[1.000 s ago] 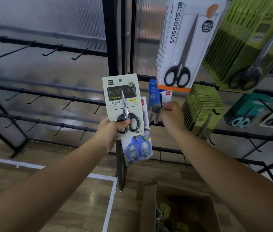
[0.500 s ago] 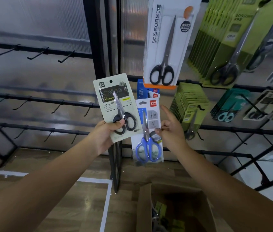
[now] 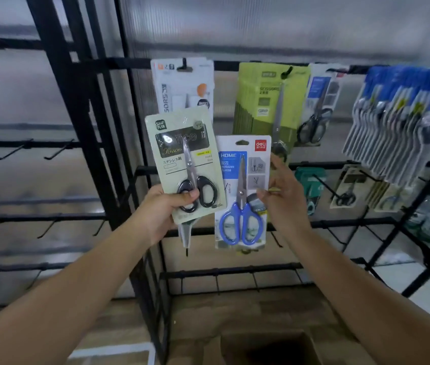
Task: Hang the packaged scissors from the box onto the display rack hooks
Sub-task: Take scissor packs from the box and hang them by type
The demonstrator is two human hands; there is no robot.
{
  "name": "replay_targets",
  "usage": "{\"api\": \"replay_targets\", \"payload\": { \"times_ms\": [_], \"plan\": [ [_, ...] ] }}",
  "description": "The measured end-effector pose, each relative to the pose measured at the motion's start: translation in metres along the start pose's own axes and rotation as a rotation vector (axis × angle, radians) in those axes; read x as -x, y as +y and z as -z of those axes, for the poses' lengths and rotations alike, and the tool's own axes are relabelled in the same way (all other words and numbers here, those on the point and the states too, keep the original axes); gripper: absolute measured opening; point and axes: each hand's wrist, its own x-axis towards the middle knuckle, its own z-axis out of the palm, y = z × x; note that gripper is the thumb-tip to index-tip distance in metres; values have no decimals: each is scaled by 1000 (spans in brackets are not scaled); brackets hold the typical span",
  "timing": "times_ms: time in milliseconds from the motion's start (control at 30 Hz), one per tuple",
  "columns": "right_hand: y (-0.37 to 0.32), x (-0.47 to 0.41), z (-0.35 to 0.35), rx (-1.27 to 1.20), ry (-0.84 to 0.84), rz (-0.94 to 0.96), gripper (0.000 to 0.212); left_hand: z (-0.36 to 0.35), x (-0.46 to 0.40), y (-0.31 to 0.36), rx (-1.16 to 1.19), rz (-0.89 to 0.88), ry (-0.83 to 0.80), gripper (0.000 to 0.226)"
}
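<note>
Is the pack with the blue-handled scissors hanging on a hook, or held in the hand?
Held. The right hand pinches the blue-handled scissors pack by its edge.

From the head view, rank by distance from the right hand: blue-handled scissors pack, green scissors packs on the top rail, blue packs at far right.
From the right hand:
1. blue-handled scissors pack, pinched at its right edge.
2. green scissors packs, hanging just above.
3. blue packs, far upper right.

A translucent ribbed wall panel (image 3: 287, 27) stands behind, with wood-look flooring (image 3: 119, 327) below.
</note>
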Motion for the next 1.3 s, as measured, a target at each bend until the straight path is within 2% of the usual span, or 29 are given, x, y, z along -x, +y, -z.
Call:
{"api": "replay_targets", "payload": {
  "times_ms": [167, 367, 533, 700, 800, 967, 1033, 1200, 1300],
  "plan": [
    [-15, -24, 58, 73, 70, 56, 77, -66, -23, 5, 28, -66, -6, 24],
    [-18, -57, 134, 89, 126, 82, 70, -144, -52, 4, 55, -82, -20, 25],
    [-28, -96, 184, 93, 108, 128, 61, -198, -77, 15, 5, -88, 15, 24],
    [-36, -144, 208, 169, 40, 104, 64, -237, -104, 29, 30, -120, 169, 30],
    [-38, -168, 209, 167, 7, 80, 65, -253, -117, 33, 50, -127, 257, 27],
    [-41, -192, 211, 248, -25, 64, 60, -264, -131, 35, 51, -120, 336, 44],
    [-39, -196, 213, 242, -44, 69, 62, -266, -134, 34, 29, -115, 357, 43],
    [-29, -202, 217, 208, -53, 81, 49, -264, -141, 35, 80, -100, 312, 36],
    [-22, -205, 218, 232, -51, 46, 46, -262, -138, 38, 46, -108, 233, 21]
  ]
}}
